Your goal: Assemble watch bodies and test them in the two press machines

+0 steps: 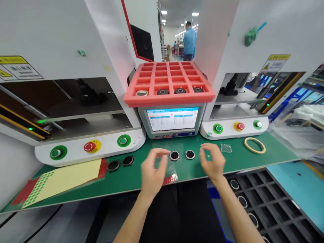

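My left hand (152, 170) hovers over the green bench mat (227, 158), fingers curled but apart, holding nothing I can see, just left of a round black disc (174, 155). A second disc (189, 154) lies beside it. My right hand (213, 161) hangs to the right of that disc, fingers loosely spread and holding nothing. A small red-dotted clear sticker sheet (170, 178) lies under my left hand near the mat's front edge. Two more dark discs (113, 165) (128, 160) sit further left.
A red foam tray (168, 98) with several discs rests on a screen unit (172, 119). Machines with green and red buttons flank it. Yellow sticker sheets (63, 179) lie left, a tape ring (254, 145) and small bag (226, 147) right. A black grid tray (265, 202) sits lower right. A person stands far back.
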{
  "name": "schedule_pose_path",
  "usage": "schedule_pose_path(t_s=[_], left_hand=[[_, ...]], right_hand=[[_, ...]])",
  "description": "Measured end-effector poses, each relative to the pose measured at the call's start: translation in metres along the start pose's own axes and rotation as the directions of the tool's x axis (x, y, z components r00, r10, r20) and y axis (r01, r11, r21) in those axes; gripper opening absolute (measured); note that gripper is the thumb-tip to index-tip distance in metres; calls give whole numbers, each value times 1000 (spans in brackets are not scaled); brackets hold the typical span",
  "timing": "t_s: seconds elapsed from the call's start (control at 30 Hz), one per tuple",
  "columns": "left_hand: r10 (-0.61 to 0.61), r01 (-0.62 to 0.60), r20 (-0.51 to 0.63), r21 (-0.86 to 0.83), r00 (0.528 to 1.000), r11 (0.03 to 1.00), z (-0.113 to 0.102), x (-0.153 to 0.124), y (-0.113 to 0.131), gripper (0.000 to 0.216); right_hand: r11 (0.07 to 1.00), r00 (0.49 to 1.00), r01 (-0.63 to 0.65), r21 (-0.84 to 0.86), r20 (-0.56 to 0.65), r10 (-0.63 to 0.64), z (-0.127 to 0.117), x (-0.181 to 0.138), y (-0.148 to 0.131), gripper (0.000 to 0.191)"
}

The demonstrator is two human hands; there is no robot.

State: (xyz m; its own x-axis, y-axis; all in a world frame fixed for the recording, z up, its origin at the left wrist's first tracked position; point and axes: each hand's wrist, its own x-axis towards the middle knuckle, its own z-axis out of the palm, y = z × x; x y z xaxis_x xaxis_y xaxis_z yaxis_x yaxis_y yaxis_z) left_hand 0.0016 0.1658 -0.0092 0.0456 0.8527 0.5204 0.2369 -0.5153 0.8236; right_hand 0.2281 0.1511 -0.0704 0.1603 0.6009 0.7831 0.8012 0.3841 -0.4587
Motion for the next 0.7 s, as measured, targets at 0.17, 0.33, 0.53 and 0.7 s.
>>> schedule_pose_path(t_s=[0.17, 0.33, 0.53, 0.7], left_hand=[[-46, -6, 169, 296, 985, 955, 52, 7, -58, 20], [-116, 3, 209, 476, 971, 879, 58, -4, -74, 36], [-174, 33, 220, 527, 960, 849, 54, -2, -74, 25], [-208, 72, 209, 519, 955, 852, 55, -2, -76, 30]], right_hand=[[997, 956, -64, 47, 288, 48, 27, -2, 13, 46], [978, 875, -202, 60, 460, 153, 30, -7, 17, 58], [943, 824, -321, 83, 515, 235, 27, -6, 22, 48], [923, 800, -374, 94, 535, 270, 26, -8, 23, 47]])
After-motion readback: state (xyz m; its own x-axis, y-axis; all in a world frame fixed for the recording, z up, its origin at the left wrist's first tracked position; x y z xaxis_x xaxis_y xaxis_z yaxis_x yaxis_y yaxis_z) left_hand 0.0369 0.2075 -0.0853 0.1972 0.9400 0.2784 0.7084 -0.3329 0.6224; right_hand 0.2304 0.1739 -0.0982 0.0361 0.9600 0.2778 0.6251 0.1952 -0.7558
